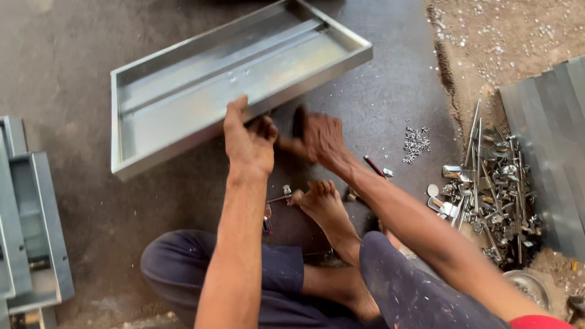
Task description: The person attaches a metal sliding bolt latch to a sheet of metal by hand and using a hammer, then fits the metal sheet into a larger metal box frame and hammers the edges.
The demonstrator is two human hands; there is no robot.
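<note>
A shallow grey sheet-metal tray (pixel 183 97) lies tilted on the dark floor in front of me. My left hand (pixel 247 143) grips its near rim, thumb over the top edge. My right hand (pixel 320 137) is close beside it, just under the same rim, blurred, with a dark object sticking up between its fingers; what that object is cannot be told. I sit on the floor with my bare foot (pixel 326 207) stretched toward the tray.
A small metal part (pixel 277 200) lies by my foot. A red-handled tool (pixel 375 166) and a heap of tiny screws (pixel 417 143) lie to the right. Further right sits a pile of metal fittings and rods (pixel 493 195). Grey metal trays (pixel 33 225) are stacked at left, sheet metal (pixel 551 140) at right.
</note>
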